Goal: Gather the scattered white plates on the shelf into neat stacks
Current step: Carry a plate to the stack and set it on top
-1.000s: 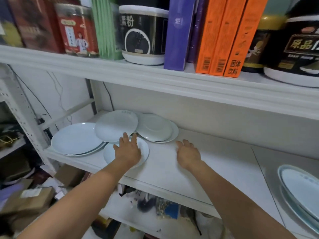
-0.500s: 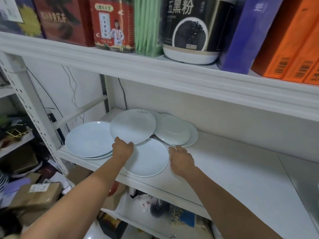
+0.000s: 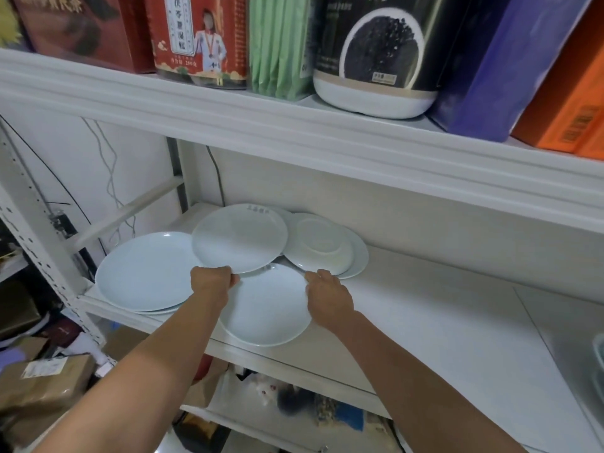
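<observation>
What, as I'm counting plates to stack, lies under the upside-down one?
A second plate: only a crescent of its rim shows to the right of the upside-down plate. The rest is covered, so any further plates beneath cannot be seen.

I see a white shelf [image 3: 425,322] with a smooth board and a seam crossing it towards the right. At its left end sits a short stack of big plates [image 3: 143,273]. A front plate [image 3: 268,312] lies flat by the front edge, just beside that stack. Behind it a lettered plate [image 3: 238,240] overlaps its neighbours, and an upturned plate [image 3: 317,245] rests on a wider plate [image 3: 359,259] near the back wall. A plate rim [image 3: 599,361] shows at the far right.
</observation>
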